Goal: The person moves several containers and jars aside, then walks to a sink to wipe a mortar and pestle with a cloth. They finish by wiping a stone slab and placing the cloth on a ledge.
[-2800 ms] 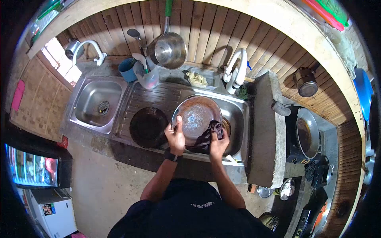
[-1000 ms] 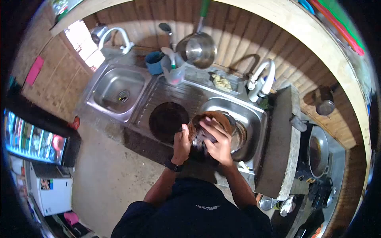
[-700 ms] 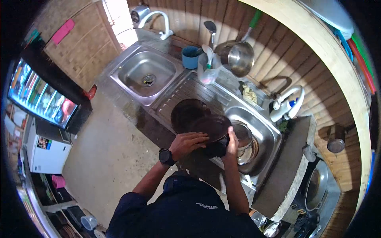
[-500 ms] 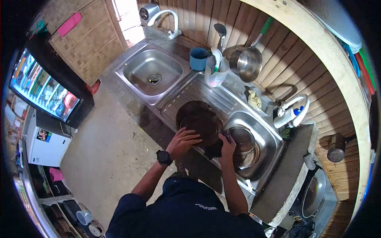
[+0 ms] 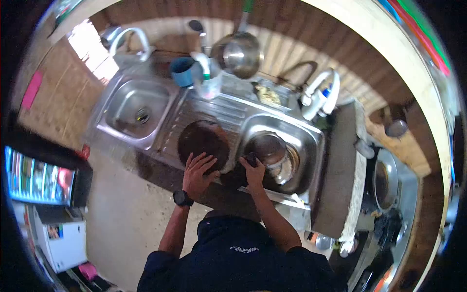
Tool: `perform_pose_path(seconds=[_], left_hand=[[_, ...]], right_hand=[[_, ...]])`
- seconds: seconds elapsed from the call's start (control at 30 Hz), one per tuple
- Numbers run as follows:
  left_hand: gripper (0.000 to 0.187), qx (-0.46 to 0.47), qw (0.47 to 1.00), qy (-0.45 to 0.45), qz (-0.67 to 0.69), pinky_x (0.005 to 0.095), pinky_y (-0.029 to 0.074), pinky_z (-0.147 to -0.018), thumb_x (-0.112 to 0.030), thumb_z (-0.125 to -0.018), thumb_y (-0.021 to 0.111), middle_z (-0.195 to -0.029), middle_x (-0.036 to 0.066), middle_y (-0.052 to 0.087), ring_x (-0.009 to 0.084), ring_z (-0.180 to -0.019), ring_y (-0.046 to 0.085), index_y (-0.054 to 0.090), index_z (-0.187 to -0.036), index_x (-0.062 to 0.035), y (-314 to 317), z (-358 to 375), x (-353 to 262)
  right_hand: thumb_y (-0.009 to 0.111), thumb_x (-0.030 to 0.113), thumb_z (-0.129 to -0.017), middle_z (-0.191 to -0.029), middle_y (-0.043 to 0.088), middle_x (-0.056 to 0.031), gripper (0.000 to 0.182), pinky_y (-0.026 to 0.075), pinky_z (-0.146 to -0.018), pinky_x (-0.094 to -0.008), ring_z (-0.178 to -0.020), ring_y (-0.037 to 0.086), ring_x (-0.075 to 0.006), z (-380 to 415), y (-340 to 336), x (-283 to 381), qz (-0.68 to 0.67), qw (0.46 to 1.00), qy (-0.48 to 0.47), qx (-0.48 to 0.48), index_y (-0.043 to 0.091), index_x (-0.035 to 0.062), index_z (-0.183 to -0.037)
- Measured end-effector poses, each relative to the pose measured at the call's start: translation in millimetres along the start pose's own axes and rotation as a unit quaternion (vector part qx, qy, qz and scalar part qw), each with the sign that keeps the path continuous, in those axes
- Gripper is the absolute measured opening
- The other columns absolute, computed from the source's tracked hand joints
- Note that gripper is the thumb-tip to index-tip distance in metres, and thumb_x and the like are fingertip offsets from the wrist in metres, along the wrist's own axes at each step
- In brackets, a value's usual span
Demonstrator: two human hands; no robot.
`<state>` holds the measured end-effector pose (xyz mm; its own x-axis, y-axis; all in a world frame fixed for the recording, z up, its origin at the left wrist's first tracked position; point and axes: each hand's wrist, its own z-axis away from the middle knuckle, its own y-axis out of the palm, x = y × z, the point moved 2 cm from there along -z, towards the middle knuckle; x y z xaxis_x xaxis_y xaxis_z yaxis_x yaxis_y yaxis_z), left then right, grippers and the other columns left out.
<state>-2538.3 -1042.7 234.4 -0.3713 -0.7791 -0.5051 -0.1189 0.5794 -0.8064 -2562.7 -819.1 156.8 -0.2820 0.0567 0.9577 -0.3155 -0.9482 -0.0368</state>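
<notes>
My left hand has its fingers spread over the near edge of a dark round pan on the ribbed drainboard. My right hand is closed around a black handle-like piece at the left side of the right sink basin. What the piece is attached to cannot be made out. Close by in that basin sits a dark round pot, with a stained metal dish partly beneath it. Motion blurs the view somewhat.
The left basin has a white faucet. Behind the drainboard stand a blue mug and a clear utensil container. A steel pan hangs on the wall. The right faucet stands beside a white bottle.
The head view has turned, so the sinks appear shifted left. My hands have moved apart, the right now over the right basin's edge. The left still rests by the dark pan.
</notes>
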Motion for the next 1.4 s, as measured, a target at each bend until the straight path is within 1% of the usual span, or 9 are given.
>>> perform_pose_path(seconds=[0.2,0.4,0.63,0.87,0.97,1.13,1.3,1.37,1.4], left_hand=[[0.037,0.157,0.943,-0.051,0.290,0.0419,0.040,-0.105,-0.026,-0.086,0.071,-0.122,0.012,0.064,0.0304,-0.124,0.051,0.067,-0.120,-0.0112,96.8,-40.3,-81.0],[0.079,0.031,0.986,0.082,0.141,0.0561,0.034,-0.107,-0.035,-0.075,0.080,-0.146,0.017,0.044,0.0450,-0.134,0.038,0.046,-0.144,-0.0193,222.8,-70.5,-72.2],[0.089,0.116,0.989,0.055,0.068,0.0560,0.035,-0.108,-0.036,-0.076,0.079,-0.148,0.022,0.039,0.0480,-0.132,0.040,0.033,-0.151,-0.0252,237.7,-77.8,-64.4],[0.081,0.075,0.985,0.143,-0.056,0.0503,0.046,-0.099,-0.023,-0.080,0.071,-0.138,0.025,0.047,0.0456,-0.119,0.051,0.031,-0.149,-0.0061,218.3,-82.9,-64.4],[0.070,0.025,0.992,0.127,-0.007,0.0497,0.051,-0.091,-0.018,-0.084,0.063,-0.129,0.024,0.054,0.0427,-0.110,0.058,0.034,-0.147,-0.0081,217.6,-101.0,-41.4],[0.049,0.058,0.988,-0.137,0.049,0.0548,0.050,-0.081,-0.018,-0.091,0.051,-0.110,0.028,0.062,0.0459,-0.098,0.061,0.046,-0.140,-0.0120,163.5,-128.8,-36.9],[0.045,-0.159,0.908,-0.219,0.320,0.0466,0.046,-0.092,-0.036,-0.098,0.047,-0.115,0.031,0.061,0.0450,-0.106,0.060,0.058,-0.126,-0.0019,100.0,-117.5,-53.2],[0.052,-0.171,0.863,-0.219,0.422,0.0428,0.046,-0.093,-0.042,-0.100,0.045,-0.114,0.030,0.063,0.0401,-0.107,0.062,0.057,-0.125,0.0015,97.6,-102.1,-70.6],[0.058,-0.082,0.859,-0.236,0.447,0.0333,0.037,-0.104,-0.043,-0.104,0.042,-0.131,0.012,0.058,0.0203,-0.119,0.051,0.052,-0.132,0.0069,95.3,-93.6,-78.7]], right_hand=[[0.078,0.019,-0.078,-0.099,0.070,-0.0064,0.037,0.049,-0.081,-0.0325,-0.087,0.062,-0.0163,5.9,-91.3,-10.8,-0.087,0.978,0.071,-0.176,0.070,-0.0032,-0.106],[0.078,0.020,-0.076,-0.104,0.070,-0.0074,0.037,0.051,-0.081,-0.0337,-0.092,0.064,-0.0197,-25.6,-139.0,-37.5,-0.117,0.978,0.079,-0.152,0.071,0.0031,-0.109],[0.071,0.029,-0.083,-0.111,0.068,-0.0087,0.046,0.053,-0.084,-0.0363,-0.097,0.065,-0.0228,-36.4,-128.8,-38.2,-0.236,0.959,0.153,-0.036,0.064,0.0063,-0.122],[0.065,0.033,-0.088,-0.098,0.070,-0.0096,0.043,0.054,-0.083,-0.0392,-0.088,0.067,-0.0261,-26.2,-116.5,-3.9,-0.324,0.919,0.214,0.067,0.062,0.0069,-0.121],[0.068,0.035,-0.087,-0.103,0.069,-0.0090,0.037,0.055,-0.082,-0.0378,-0.089,0.067,-0.0228,-41.8,-100.3,-8.7,-0.359,0.908,0.189,0.106,0.065,0.0090,-0.114],[0.052,0.029,-0.076,-0.106,0.068,-0.0137,0.045,0.053,-0.086,-0.0421,-0.097,0.065,-0.0315,-29.2,-103.4,44.8,-0.461,0.868,0.151,0.104,0.061,0.0060,-0.113],[0.058,0.023,-0.094,-0.123,0.057,-0.0102,0.047,0.043,-0.100,-0.0403,-0.110,0.058,-0.0260,-16.5,-99.7,113.4,-0.290,0.946,-0.101,-0.106,0.047,0.0004,-0.133],[0.053,0.033,-0.098,-0.138,0.048,-0.0188,0.060,0.032,-0.111,-0.0437,-0.128,0.047,-0.0320,-19.5,-94.8,129.7,0.061,0.960,-0.239,-0.135,0.036,-0.0037,-0.143],[0.046,0.036,-0.101,-0.150,0.033,-0.0261,0.064,0.019,-0.118,-0.0437,-0.142,0.029,-0.0360,-26.7,-82.5,119.6,0.235,0.935,-0.207,-0.166,0.028,-0.0035,-0.148]])
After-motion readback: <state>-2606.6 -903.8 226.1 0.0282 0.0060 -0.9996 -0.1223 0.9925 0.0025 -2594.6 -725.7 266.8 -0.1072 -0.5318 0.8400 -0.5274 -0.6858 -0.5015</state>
